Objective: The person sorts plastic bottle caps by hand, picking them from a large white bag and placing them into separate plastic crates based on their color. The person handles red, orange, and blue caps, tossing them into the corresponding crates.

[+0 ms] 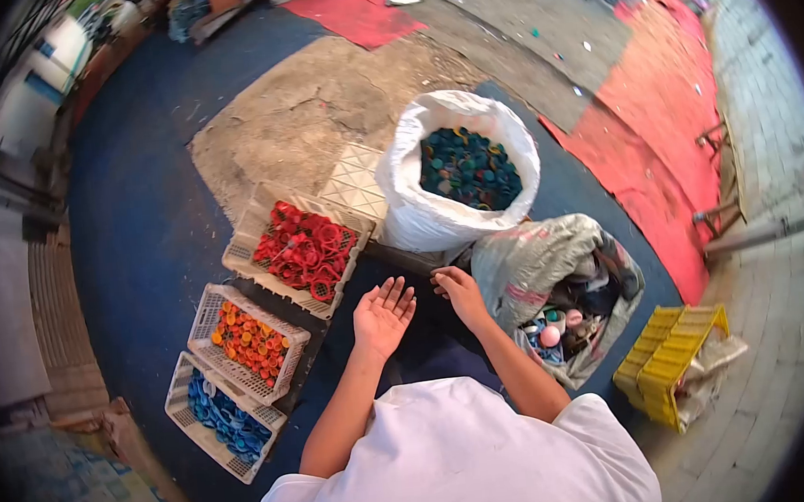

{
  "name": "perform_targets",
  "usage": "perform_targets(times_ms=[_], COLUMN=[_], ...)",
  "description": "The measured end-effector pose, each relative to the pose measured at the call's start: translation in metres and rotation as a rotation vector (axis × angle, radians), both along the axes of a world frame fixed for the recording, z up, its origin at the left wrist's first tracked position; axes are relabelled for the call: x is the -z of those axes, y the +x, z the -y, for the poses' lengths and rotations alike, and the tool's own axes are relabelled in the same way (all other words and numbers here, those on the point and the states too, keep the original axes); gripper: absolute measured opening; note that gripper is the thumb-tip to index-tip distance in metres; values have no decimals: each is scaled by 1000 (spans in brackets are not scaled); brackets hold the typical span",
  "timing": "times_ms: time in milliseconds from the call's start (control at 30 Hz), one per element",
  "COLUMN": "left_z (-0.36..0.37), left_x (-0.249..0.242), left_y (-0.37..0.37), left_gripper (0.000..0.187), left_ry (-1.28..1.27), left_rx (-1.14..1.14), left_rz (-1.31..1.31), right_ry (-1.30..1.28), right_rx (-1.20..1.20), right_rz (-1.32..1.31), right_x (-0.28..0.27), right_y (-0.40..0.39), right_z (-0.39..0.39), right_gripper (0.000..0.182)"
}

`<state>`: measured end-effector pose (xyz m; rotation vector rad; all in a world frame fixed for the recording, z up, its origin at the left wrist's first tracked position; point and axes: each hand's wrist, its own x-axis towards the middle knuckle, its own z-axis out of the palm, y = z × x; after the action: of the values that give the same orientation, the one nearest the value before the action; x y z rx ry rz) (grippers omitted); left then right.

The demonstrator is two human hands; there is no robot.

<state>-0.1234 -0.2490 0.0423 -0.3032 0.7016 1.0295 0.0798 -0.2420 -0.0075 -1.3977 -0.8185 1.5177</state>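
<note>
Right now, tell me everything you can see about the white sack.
The white sack stands upright, mouth wide open, its rim and sides creased. It looks like plastic. Inside are cap-like pieces, mostly dark green, some yellow. It sits beside the grey sack, beyond and apart from the right hand.

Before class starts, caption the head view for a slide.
Left hand open, right hand curled, between filled crates and a grey sack.
</note>
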Motion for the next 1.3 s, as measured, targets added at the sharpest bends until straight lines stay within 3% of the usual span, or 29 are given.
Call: perform_targets(times_ms=[300, 533, 667, 1000, 1133, 1300], left_z=[-95, -184, -214, -223, -222, -219], left_x=[36, 36, 14, 7, 2, 4], left_y=[44, 62, 64, 74, 77, 80], left_gripper=[17, 42, 43, 32, 31, 32], left_ry=[-104, 132, 206, 317, 335, 294], left_rx=[268, 540, 623, 569, 568, 530], left_rz=[-161, -542, -670, -784, -818, -829], right_ry=[86, 92, 65, 292, 180, 8], right_rx=[307, 496, 458, 437, 313, 62], right_rz=[154, 327, 738, 853, 751, 871], right_x=[2, -31, -57, -55, -48, -17], right_y=[47, 47, 48, 80, 110, 149], right_z=[-24, -73, -94, -144, -175, -212], right_gripper=[20, 16, 14, 16, 25, 40])
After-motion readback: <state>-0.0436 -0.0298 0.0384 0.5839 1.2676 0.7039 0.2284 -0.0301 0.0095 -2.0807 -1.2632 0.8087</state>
